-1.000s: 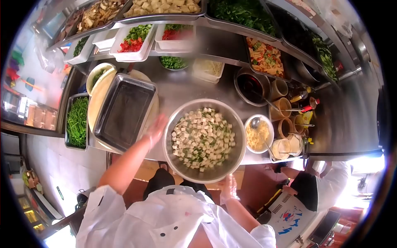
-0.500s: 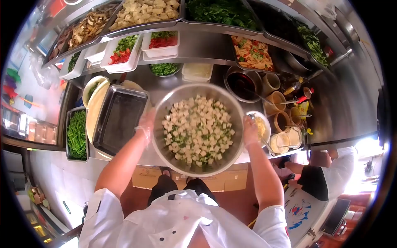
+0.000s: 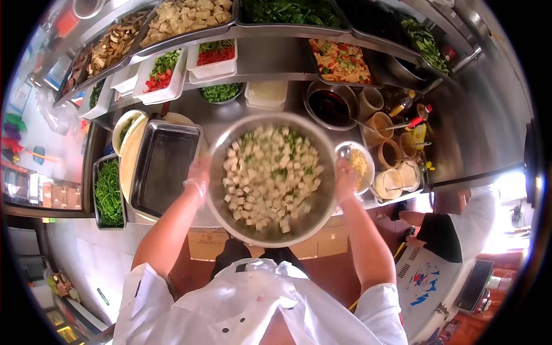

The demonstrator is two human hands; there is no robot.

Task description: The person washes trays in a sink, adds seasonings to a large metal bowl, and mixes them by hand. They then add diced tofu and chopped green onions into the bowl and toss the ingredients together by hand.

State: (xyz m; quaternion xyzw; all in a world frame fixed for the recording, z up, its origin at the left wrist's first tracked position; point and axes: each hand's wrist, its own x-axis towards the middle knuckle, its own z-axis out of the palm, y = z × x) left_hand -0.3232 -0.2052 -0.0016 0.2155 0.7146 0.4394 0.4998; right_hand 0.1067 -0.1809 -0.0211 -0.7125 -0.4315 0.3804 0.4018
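A large steel bowl [image 3: 217, 215] holds white tofu cubes [image 3: 270, 178] mixed with chopped greens; some cubes look blurred. My left hand [image 3: 198, 177], in a clear glove, grips the bowl's left rim. On the opposite side my right hand [image 3: 345, 179] grips the right rim, its fingers partly hidden by the bowl's edge. Just right of that hand is a white bowl [image 3: 368, 158] of minced yellowish food with a spoon in it. An empty dark metal tray [image 3: 167, 164] lies left of my left hand.
Behind the bowl are a pot of dark sauce [image 3: 329, 106] and a bowl of chopped greens [image 3: 220, 93]. Seasoning jars [image 3: 388, 154] stand at the right. Food trays [image 3: 339, 62] line the shelves. A tray of green beans [image 3: 109, 192] is far left. Another person [image 3: 454, 230] is at the right.
My right hand has come up from below the bowl to its right rim, and my left hand now holds the left rim. The cubes have shifted inside the bowl. The view has moved slightly.
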